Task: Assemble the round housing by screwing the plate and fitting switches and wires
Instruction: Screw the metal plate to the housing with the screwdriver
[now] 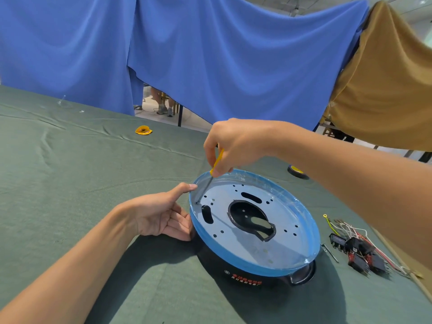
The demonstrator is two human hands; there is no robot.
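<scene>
Driving a screw near the left edge of the pale perforated metal plate [245,244], which is seated inside the round black housing [233,270] with its blue film-wrapped rim; the housing is placed right of centre on the green cloth-covered bench [70,171]. The yellow-handled screwdriver [216,163] is pinched by the curled fingers of the right hand [236,146], its tip set in a hole by the rim. The left hand [161,213] is laid against the housing's left side, fingers relaxed and apart, thumb touching the rim, nothing gripped. The plate-fastening step is judged to be under way, as several holes in the plate appear unfilled. Fitting is judged not yet begun, since the cluster of black and red rocker switches [357,251] with its white, red and yellow-green wires [346,228] is seen lying on the bench just right of the housing, beside a small loose metal fastener [329,250]. A black tape roll [297,171] and a crumpled yellow packet [143,130] are seen farther off. The raised rim is judged to crowd the tilted screwdriver.
</scene>
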